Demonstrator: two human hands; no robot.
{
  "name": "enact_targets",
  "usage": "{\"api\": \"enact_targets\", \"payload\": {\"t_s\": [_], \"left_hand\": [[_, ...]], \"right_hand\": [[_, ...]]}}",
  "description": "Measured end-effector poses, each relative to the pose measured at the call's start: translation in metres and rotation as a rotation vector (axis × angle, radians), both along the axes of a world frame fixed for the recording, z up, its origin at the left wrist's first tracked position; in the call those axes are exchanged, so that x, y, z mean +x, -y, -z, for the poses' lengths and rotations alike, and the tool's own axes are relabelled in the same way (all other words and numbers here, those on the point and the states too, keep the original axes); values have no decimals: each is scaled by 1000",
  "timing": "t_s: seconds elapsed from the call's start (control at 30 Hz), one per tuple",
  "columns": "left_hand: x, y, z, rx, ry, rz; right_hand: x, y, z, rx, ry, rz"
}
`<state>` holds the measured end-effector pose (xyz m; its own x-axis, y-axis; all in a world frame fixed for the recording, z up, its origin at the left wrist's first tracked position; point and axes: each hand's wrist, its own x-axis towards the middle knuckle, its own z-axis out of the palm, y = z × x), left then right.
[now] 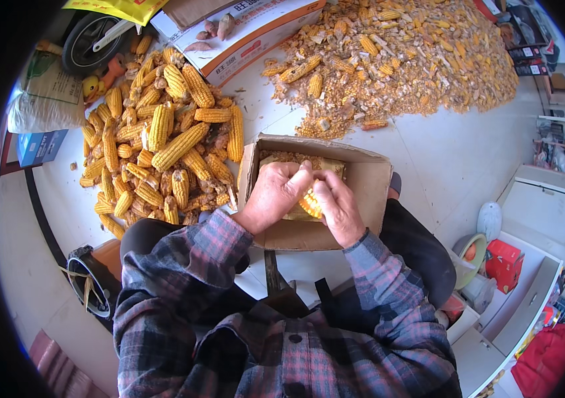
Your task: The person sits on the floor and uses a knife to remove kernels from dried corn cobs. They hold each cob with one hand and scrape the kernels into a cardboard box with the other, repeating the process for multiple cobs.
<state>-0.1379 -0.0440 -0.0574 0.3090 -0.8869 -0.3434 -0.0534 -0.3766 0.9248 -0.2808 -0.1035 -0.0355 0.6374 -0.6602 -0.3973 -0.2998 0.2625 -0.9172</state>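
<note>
Both hands meet over an open cardboard box [367, 199] between my knees. A yellow corn cob [311, 203] shows between them, partly covered by fingers. My right hand [338, 206] is closed around the cob. My left hand [280, 191] presses against the cob's upper end with its thumb raised; its fingertips are hidden. Loose kernels [287, 157] lie at the far side inside the box, by a printed golden-brown piece [338, 167] that the hands partly cover.
To the left lies a heap of whole corn cobs [180, 142]. A wide pile of shelled kernels and cobs [392, 59] spreads at the back right. A printed carton [242, 37] bears sweet potatoes [226, 26]. A black bin [91, 283] stands left, a white drawer cabinet [516, 308] right.
</note>
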Motion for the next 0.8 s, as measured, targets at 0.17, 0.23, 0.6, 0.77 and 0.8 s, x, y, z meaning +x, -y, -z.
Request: {"api": "enact_targets", "payload": {"t_s": [0.17, 0.23, 0.6, 0.77, 0.8], "left_hand": [[-5, -1, -6, -78, -16, 24], [-5, -2, 1, -100, -27, 42], [-1, -2, 15, 58, -132, -37], [-2, 0, 8, 66, -91, -15], [-2, 0, 9, 53, -76, -7]], "right_hand": [[-4, 1, 10, 105, 28, -3], [-2, -1, 12, 192, 82, 41], [-2, -3, 3, 69, -22, -87], [-1, -1, -3, 153, 5, -137], [-2, -2, -5, 197, 5, -114]]}}
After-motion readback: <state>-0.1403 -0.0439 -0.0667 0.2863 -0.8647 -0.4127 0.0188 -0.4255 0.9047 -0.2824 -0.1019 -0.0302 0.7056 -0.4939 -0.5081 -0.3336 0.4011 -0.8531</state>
